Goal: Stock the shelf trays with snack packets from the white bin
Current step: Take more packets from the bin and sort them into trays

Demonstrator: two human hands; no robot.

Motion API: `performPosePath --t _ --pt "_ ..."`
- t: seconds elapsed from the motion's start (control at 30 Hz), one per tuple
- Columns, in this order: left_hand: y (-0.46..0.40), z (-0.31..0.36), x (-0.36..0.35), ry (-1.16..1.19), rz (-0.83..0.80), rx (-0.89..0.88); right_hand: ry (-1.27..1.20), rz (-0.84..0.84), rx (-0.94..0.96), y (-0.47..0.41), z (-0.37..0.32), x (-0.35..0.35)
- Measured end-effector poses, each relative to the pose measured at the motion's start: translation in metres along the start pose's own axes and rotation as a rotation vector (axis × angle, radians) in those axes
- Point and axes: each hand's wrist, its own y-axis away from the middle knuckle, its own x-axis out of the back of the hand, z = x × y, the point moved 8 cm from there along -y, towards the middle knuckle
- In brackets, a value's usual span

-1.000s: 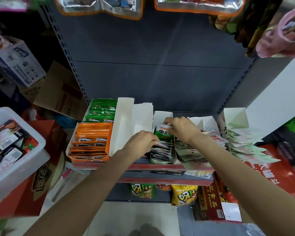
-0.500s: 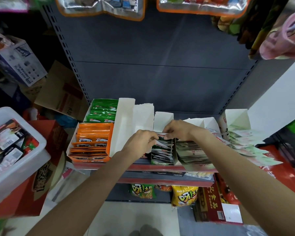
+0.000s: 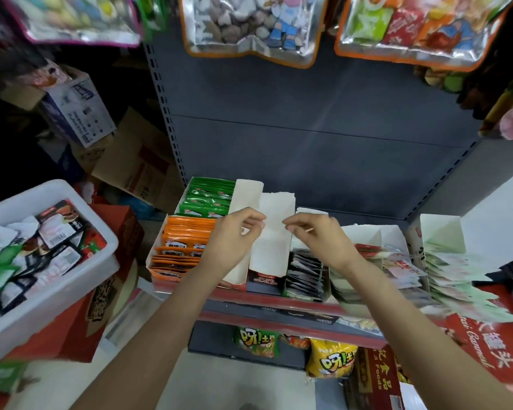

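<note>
Both forearms enter from the bottom edge and reach up toward the shelf trays (image 3: 305, 279).

Left hand (image 3: 234, 232): fingers loosely curled, thumb and fingertips close together, raised in front of the tall white cardboard flap (image 3: 271, 232). Contact with the flap cannot be confirmed; nothing is plainly held.

Right hand (image 3: 314, 236): fingers curled, thumb and forefinger nearly meeting beside the flap's right edge. A thin pale sliver shows at the fingertips; too small to identify. Grip state cannot be told.

White bin (image 3: 57, 288): lower left, resting on a red carton (image 3: 80, 327), cut off by the left edge. It holds a jumble of snack packets (image 3: 54, 232), black, white and red, some blurred green at the near side.

Shelf contents, left to right: orange packets (image 3: 187, 241), green packets (image 3: 211, 199) behind them, dark packets (image 3: 305, 270) just below the right hand, then pale green-and-white packets (image 3: 456, 276) fanned out at the far right, motion-blurred.

Under the shelf: yellow and green crisp bags (image 3: 329, 359), partly hidden by the shelf lip.

Farther: grey back panel (image 3: 308, 113); hanging foil bags (image 3: 249, 25) cut off at the top edge; cardboard boxes (image 3: 77, 113) in the dim left.
</note>
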Motion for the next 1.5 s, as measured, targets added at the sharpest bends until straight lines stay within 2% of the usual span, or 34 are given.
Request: performPosePath --t 0.23,0.37,0.5,0.6,0.73,0.83,0.97,1.07,1.2,1.33,1.5 --pt "0.054 -0.064 0.138 -0.073 0.354 0.140 0.002 -0.031 0.234 -0.025 -0.128 -0.089" --pt "0.092 -0.123 0.227 -0.205 0.457 0.204 0.064 -0.121 0.358 -0.042 -0.213 -0.171" --pt "0.120 -0.203 0.303 -0.324 0.393 0.398 0.102 -0.245 0.385 -0.054 -0.286 -0.263" --pt "0.141 -0.261 0.350 -0.468 0.259 0.510 0.170 -0.346 0.348 -0.063 -0.323 -0.324" --pt "0.162 -0.310 0.389 -0.610 0.047 0.550 0.191 -0.453 0.331 -0.073 -0.357 -0.390" --pt "0.174 -0.327 0.392 -0.599 -0.128 0.536 0.331 -0.569 0.328 -0.069 -0.364 -0.430" --pt "0.186 -0.337 0.389 -0.592 -0.278 0.501 0.439 -0.480 0.289 -0.071 -0.366 -0.441" --pt "0.186 -0.340 0.387 -0.623 -0.287 0.442 0.402 -0.380 0.193 -0.078 -0.368 -0.430" --pt "0.179 -0.336 0.384 -0.632 -0.226 0.426 0.354 -0.287 0.007 -0.089 -0.360 -0.413" --pt "0.170 -0.327 0.388 -0.564 -0.114 0.401 0.198 -0.206 -0.180 -0.097 -0.340 -0.393" --pt "0.156 -0.301 0.389 -0.386 0.101 0.342 -0.268 -0.065 -0.325 -0.093 -0.318 -0.363"
